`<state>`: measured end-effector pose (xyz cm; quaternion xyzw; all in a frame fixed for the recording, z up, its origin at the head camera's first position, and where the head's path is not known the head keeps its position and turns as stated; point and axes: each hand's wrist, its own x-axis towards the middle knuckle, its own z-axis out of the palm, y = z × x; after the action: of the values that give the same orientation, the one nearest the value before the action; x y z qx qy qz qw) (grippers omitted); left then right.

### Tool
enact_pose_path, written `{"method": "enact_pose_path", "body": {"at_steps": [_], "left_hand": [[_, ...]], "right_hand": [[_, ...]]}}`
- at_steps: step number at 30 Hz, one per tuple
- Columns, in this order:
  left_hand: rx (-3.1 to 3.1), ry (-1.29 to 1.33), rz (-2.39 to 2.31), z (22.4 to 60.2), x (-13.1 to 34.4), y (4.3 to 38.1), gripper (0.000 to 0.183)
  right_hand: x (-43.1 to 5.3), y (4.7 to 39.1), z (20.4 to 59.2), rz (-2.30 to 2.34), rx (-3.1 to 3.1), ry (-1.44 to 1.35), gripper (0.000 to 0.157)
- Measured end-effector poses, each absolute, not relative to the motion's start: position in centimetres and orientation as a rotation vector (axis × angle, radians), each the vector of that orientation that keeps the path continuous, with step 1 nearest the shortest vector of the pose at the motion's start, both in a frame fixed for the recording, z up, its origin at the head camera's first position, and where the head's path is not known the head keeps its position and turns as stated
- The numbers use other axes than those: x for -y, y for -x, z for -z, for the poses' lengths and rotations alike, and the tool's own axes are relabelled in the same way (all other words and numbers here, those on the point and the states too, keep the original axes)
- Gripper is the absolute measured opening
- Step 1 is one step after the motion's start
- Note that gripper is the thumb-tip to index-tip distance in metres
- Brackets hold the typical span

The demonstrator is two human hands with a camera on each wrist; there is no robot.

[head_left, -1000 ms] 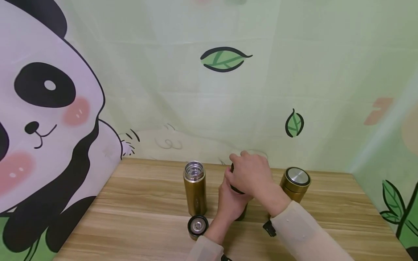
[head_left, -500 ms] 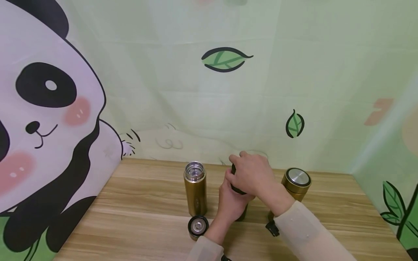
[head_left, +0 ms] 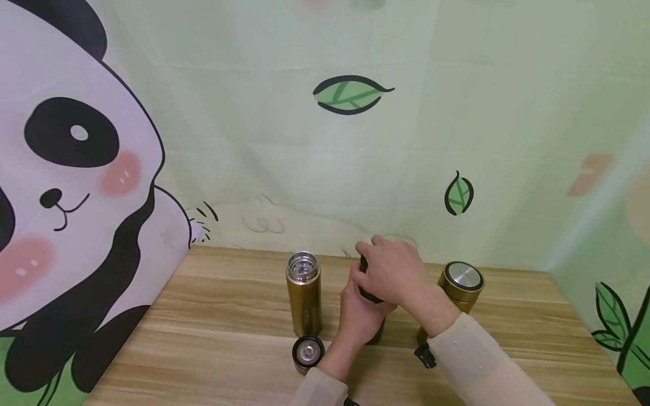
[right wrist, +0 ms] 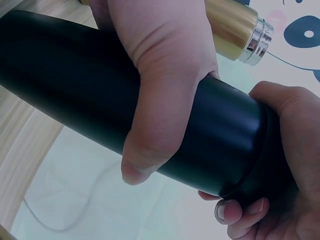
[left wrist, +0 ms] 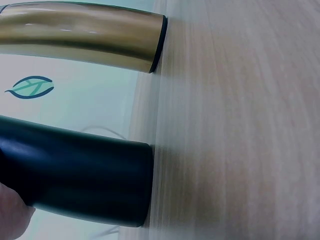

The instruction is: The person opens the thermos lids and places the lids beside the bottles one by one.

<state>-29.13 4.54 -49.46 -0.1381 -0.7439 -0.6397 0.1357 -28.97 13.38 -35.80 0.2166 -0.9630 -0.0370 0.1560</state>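
A black thermos bottle [left wrist: 80, 175] stands upright on the wooden table. My left hand [head_left: 358, 316] wraps round its body, the thumb lying across it in the right wrist view. Over the top, my right hand [head_left: 396, 270] grips the black lid [right wrist: 265, 172] with curled fingers. In the head view both hands cover most of the bottle. To its left stands a gold thermos bottle [head_left: 306, 307], uncapped, its silver mouth showing. Its likely cap [head_left: 308, 352], black-rimmed with a metal inside, lies upturned in front of it.
A second gold bottle [head_left: 462, 282], lid on, stands to the right, partly behind my right forearm. The wooden table [head_left: 213, 327] ends at a printed panda backdrop [head_left: 254, 141] close behind the bottles.
The right forearm has shifted very slightly to the right, with the right hand staying on the lid. The left hand and the bottles stay in place.
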Motion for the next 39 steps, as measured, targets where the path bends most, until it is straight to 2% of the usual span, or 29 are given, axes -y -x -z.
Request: {"method": "enact_pose_path", "body": {"at_steps": [39], "left_hand": [[2.153,0.397,1.9,49.39,-4.52,29.01,0.073]], "right_hand": [[-14.06,28.84,35.82,0.016,2.77,-0.8,0.025]]}}
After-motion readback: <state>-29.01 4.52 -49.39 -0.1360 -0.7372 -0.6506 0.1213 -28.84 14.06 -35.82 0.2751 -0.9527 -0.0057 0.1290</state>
